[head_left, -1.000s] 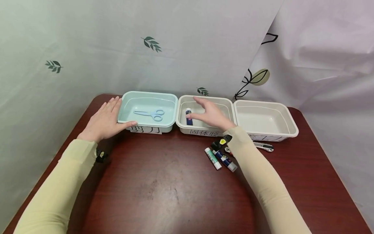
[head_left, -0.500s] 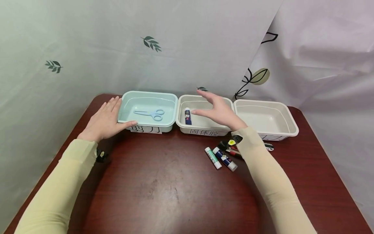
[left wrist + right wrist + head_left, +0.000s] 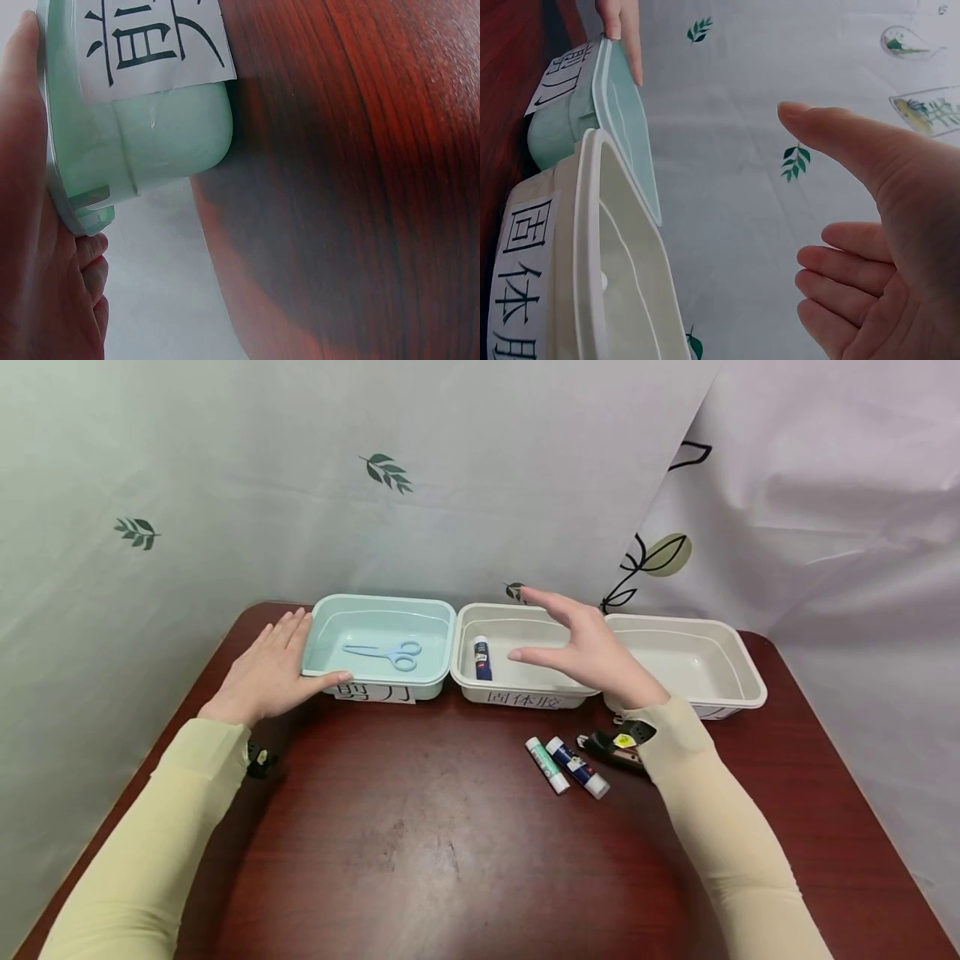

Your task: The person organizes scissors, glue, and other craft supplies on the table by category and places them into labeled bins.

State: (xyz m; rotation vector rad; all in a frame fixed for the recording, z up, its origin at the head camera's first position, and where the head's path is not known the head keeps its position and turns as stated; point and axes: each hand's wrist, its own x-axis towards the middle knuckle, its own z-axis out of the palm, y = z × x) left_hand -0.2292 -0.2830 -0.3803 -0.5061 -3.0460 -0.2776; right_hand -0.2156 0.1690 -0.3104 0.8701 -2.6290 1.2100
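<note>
My left hand (image 3: 270, 668) rests along the left rim of a light-blue tray (image 3: 382, 681), thumb over the front rim and fingers straight. Inside that tray lies a pair of blue scissors (image 3: 390, 652). Above the right part of the middle cream tray (image 3: 517, 691), my right hand (image 3: 592, 647) hovers with thumb and fingers spread, holding nothing. A dark blue glue stick (image 3: 482, 658) lies in the middle tray, to the left of the right hand. The right wrist view shows the same hand (image 3: 885, 247) empty, apart from the tray rim.
A second cream tray (image 3: 686, 693) stands at the right end of the row. On the table (image 3: 420, 843) lie a green glue stick (image 3: 547, 766), a dark blue glue stick (image 3: 577, 767) and a utility knife (image 3: 611, 752), partly hidden by the right wrist. A curtain hangs behind.
My right hand has moved to the right and slightly up from the glue stick in the middle tray, its thumb now farther from it. The left hand has stayed in place.
</note>
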